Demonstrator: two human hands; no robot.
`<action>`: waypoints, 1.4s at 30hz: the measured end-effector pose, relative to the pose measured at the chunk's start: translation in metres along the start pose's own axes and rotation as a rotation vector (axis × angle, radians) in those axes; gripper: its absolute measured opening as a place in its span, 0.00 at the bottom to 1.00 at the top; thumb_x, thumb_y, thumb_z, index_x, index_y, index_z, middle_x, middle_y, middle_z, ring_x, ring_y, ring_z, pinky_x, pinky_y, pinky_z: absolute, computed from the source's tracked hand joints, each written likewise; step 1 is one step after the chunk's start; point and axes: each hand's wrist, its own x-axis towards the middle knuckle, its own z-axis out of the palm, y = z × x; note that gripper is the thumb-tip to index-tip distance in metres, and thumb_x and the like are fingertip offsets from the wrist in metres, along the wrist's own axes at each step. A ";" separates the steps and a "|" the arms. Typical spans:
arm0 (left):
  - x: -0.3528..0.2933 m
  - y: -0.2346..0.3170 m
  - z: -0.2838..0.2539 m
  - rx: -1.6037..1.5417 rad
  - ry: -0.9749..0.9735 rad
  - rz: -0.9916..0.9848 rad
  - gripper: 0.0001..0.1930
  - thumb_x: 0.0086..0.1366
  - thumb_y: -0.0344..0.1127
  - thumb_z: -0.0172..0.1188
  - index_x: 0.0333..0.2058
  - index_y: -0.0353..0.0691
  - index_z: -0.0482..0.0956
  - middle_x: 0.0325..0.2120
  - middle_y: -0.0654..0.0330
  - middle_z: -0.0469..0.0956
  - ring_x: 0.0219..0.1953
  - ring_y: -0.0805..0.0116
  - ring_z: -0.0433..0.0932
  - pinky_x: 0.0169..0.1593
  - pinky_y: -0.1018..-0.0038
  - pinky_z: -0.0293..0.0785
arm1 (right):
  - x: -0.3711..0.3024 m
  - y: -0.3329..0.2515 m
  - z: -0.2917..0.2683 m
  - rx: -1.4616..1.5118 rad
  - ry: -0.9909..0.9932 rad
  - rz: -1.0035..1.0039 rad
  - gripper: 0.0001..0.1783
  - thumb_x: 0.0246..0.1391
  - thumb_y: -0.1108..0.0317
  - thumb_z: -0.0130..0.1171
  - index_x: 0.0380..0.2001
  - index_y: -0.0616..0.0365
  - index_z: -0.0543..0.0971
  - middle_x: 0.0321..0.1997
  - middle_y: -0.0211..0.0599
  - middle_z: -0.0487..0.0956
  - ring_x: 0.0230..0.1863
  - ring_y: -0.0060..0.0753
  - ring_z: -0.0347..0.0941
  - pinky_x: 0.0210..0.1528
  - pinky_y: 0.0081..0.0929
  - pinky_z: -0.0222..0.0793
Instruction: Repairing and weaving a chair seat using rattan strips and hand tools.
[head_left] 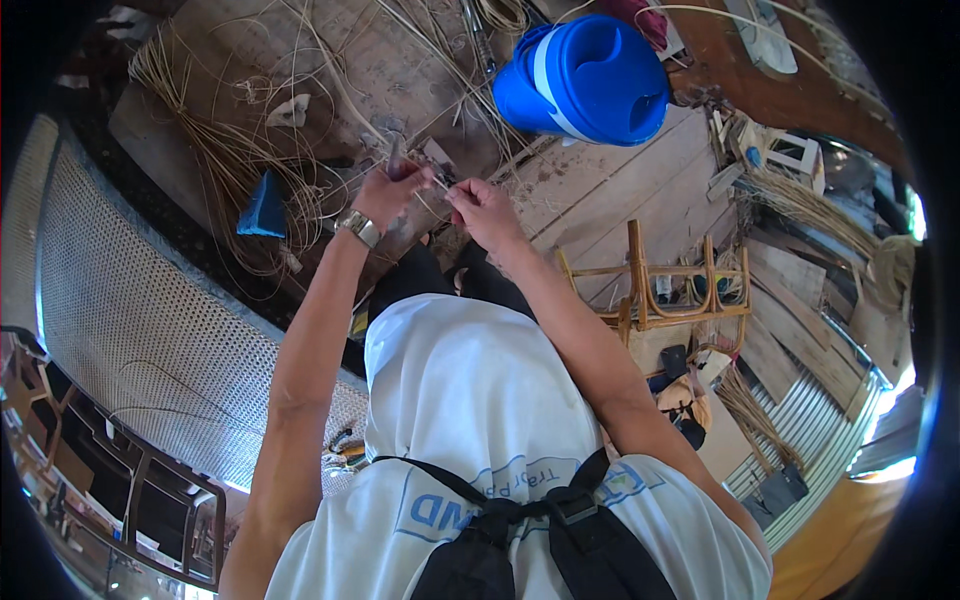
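Note:
My left hand (388, 195), with a metal watch (359, 227) at its wrist, is closed with thumb and fingertips together. A flat, grey, blade-like piece (394, 148) sticks up from its fingers; its handle, if any, is hidden. A thin pale cane strip (440, 182) runs between my two hands. My right hand (482, 212) pinches the near end of that strip, a short way to the right of the left hand. Both hands are above the wooden floor, just beyond my dark-clothed knees.
A blue water jug (610, 80) stands at the upper right. Long loose cane strands (190, 140) and a blue wedge-shaped piece (262, 207) lie to the left. A woven cane sheet (150, 290) curves along my left side. At right is a cane frame (690, 318).

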 end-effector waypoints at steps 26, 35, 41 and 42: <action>0.039 -0.045 -0.041 0.544 0.436 0.451 0.19 0.64 0.50 0.52 0.41 0.41 0.78 0.30 0.52 0.81 0.36 0.52 0.81 0.39 0.62 0.75 | 0.000 0.021 -0.004 -1.170 0.244 -0.433 0.07 0.51 0.68 0.55 0.35 0.55 0.77 0.37 0.43 0.79 0.43 0.49 0.75 0.46 0.47 0.67; -0.007 -0.032 -0.005 0.720 0.255 0.272 0.12 0.66 0.43 0.52 0.41 0.43 0.77 0.30 0.46 0.80 0.35 0.43 0.79 0.38 0.55 0.74 | 0.023 0.043 0.000 -0.635 0.310 -0.019 0.13 0.54 0.58 0.58 0.30 0.57 0.78 0.31 0.49 0.80 0.37 0.54 0.77 0.39 0.47 0.71; 0.007 -0.039 0.008 0.833 0.287 0.284 0.12 0.67 0.44 0.52 0.40 0.43 0.76 0.32 0.45 0.80 0.36 0.43 0.79 0.39 0.53 0.74 | 0.013 0.045 -0.001 -0.682 0.319 -0.130 0.13 0.52 0.58 0.60 0.32 0.57 0.80 0.32 0.48 0.81 0.35 0.52 0.78 0.37 0.43 0.71; 0.009 -0.038 0.009 0.851 0.285 0.266 0.12 0.66 0.44 0.52 0.40 0.43 0.76 0.33 0.45 0.80 0.37 0.43 0.79 0.39 0.53 0.74 | 0.014 0.043 -0.001 -0.680 0.318 -0.129 0.13 0.52 0.58 0.60 0.32 0.57 0.80 0.32 0.48 0.81 0.35 0.52 0.78 0.37 0.43 0.71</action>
